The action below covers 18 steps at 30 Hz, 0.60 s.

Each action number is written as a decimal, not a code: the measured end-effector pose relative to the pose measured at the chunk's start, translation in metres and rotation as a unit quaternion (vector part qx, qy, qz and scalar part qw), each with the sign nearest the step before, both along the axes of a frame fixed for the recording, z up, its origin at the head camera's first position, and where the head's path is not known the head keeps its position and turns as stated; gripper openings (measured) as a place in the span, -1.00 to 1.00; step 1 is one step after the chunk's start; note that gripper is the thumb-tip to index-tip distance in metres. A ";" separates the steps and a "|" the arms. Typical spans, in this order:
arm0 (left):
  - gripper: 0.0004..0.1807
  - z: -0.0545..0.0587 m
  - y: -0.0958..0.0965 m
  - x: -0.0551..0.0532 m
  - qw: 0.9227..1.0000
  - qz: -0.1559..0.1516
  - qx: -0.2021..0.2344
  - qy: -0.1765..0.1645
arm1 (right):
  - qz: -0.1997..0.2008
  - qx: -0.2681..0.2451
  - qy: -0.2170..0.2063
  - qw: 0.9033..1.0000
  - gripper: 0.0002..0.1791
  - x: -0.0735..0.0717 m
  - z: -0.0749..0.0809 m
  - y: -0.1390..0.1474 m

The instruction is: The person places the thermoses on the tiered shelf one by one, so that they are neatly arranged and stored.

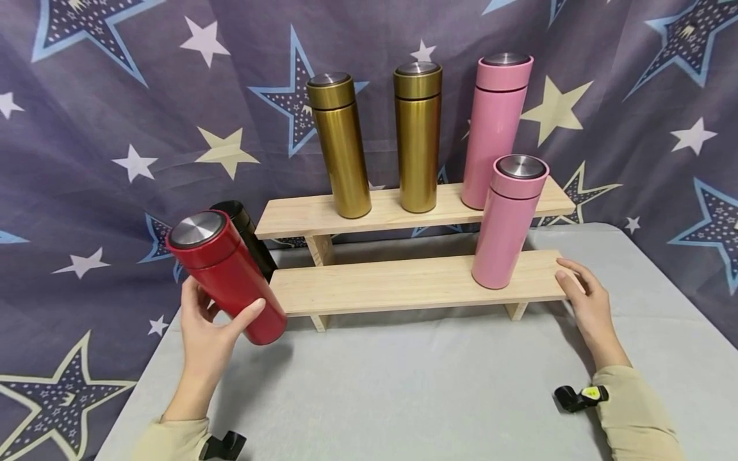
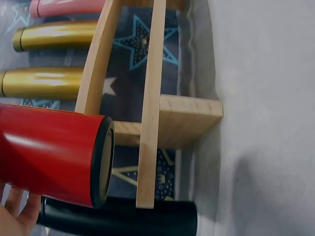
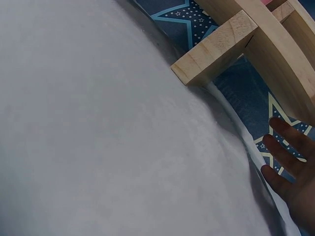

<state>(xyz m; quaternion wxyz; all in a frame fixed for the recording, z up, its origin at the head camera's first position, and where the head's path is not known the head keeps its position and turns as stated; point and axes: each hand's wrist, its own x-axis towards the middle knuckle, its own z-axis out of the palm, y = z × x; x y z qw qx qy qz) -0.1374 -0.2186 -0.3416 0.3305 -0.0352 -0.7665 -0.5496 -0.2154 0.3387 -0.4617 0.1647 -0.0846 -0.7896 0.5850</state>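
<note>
In the head view my left hand point(image 1: 207, 342) grips a red thermos bottle point(image 1: 230, 282) with a silver-topped lid. The bottle is raised above the table and tilted, its lid toward the upper left, just off the left end of the lower wooden shelf point(image 1: 369, 285). The left wrist view shows the red bottle's dark-rimmed base point(image 2: 103, 162) level with the shelf boards. My right hand point(image 1: 594, 310) is at the right end of the lower shelf, fingertips right at its edge. Its fingers point(image 3: 285, 155) are spread and loosely extended in the right wrist view.
A black bottle point(image 1: 248, 237) stands behind the red one, partly hidden. On the upper shelf point(image 1: 288, 214) stand two gold bottles point(image 1: 343, 147) point(image 1: 419, 141) and a pink bottle point(image 1: 498, 128). Another pink bottle point(image 1: 507, 230) stands on the lower shelf. A starry curtain point(image 1: 173, 115) hangs behind the grey-covered table point(image 1: 415, 384).
</note>
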 end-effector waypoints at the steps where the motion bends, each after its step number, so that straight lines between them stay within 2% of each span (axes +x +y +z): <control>1: -0.10 0.000 0.002 0.000 1.000 -0.003 -0.001 0.003 | 0.000 -0.001 0.001 1.000 -0.51 0.000 0.000 0.000; 6: -0.09 -0.002 0.014 -0.003 1.000 -0.018 -0.001 0.019 | 0.001 -0.001 -0.001 1.000 -0.50 0.001 0.001 0.000; 18: -0.11 -0.004 0.043 -0.013 0.998 -0.044 0.026 0.022 | -0.001 0.005 -0.008 1.000 -0.51 0.002 0.003 -0.001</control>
